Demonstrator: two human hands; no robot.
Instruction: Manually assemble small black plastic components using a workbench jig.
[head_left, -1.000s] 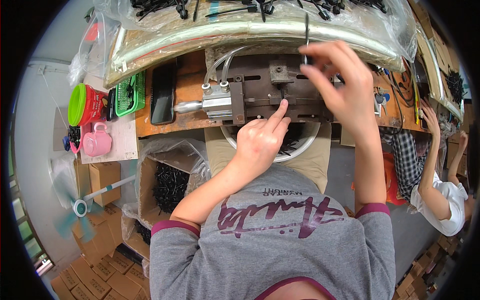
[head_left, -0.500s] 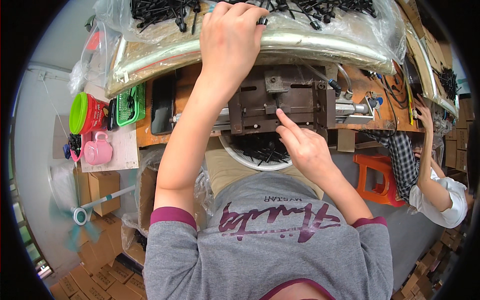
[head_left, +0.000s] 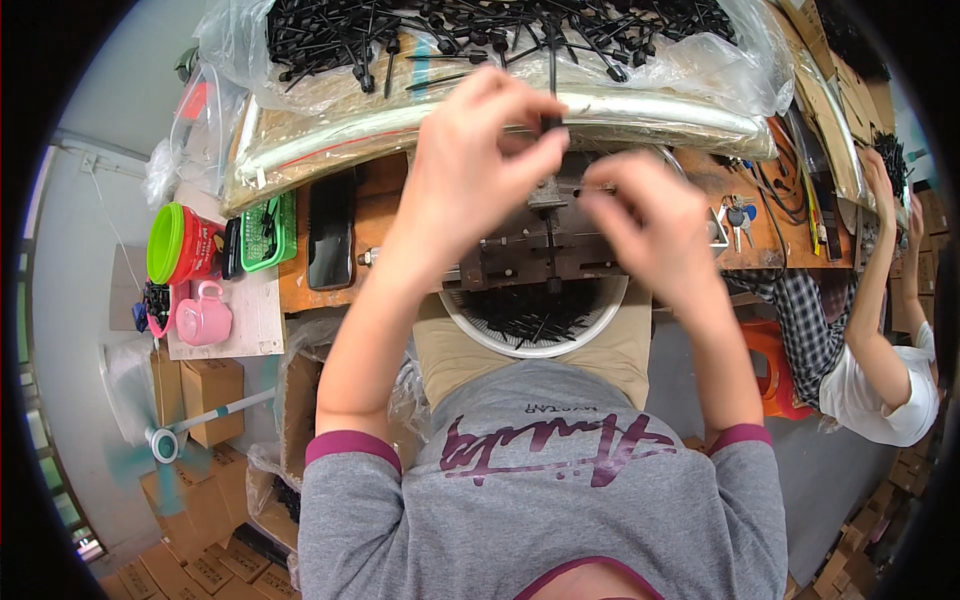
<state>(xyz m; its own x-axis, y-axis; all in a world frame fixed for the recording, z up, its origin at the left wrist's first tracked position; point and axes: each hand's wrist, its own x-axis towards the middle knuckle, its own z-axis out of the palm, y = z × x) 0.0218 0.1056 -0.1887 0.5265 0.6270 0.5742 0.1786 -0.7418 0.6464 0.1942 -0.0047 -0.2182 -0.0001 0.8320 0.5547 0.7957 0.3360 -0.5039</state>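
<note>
My left hand (head_left: 490, 150) is raised over the front of the padded tray, its thumb and fingers closed on a black plastic part with a thin stem (head_left: 553, 80) that points away from me. Motion blurs my right hand (head_left: 655, 225), which hovers over the right side of the dark metal clamping fixture (head_left: 500, 262); whether its curled fingers hold anything is unclear. Another thin black part (head_left: 551, 240) lies along the fixture's middle, below a small metal block (head_left: 546, 195). Many similar black stemmed parts (head_left: 350, 40) lie heaped on the plastic-covered tray (head_left: 330, 135).
A white basket (head_left: 468, 330) of black parts sits at my lap under the table edge. Left are a phone (head_left: 331, 235), green basket (head_left: 285, 230), red tub (head_left: 195, 245) and pink mug (head_left: 205, 318). Keys (head_left: 738, 215) and cables lie right. A co-worker (head_left: 870, 370) works far right.
My left hand has come back from the heap with a black part. My right hand has lifted off the fixture's middle and moved up and right. The co-worker's arms have shifted.
</note>
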